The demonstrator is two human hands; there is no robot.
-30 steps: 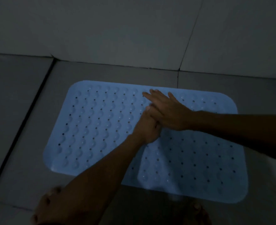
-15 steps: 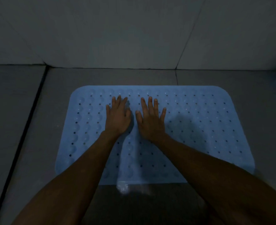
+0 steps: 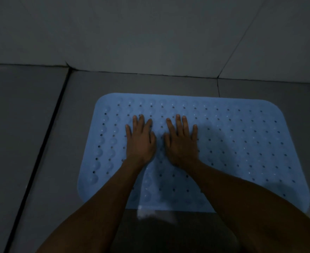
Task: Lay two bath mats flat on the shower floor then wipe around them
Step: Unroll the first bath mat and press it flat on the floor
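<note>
A light blue bath mat with rows of holes and suction bumps lies flat on the grey tiled shower floor. My left hand presses palm-down on the mat's left-middle part, fingers straight and spread. Beside it, a little to the right, my right hand presses flat in the same way. Both forearms reach in from the bottom of the view and cover part of the mat's near edge. Only one mat is in view.
A grey tiled wall rises just behind the mat's far edge. A dark grout line or channel runs diagonally along the floor to the left of the mat. The light is dim.
One second ago my hands were crossed, one over the other, on the mat's middle. They have since moved apart and lie flat side by side. The camera view has shifted slightly.
</note>
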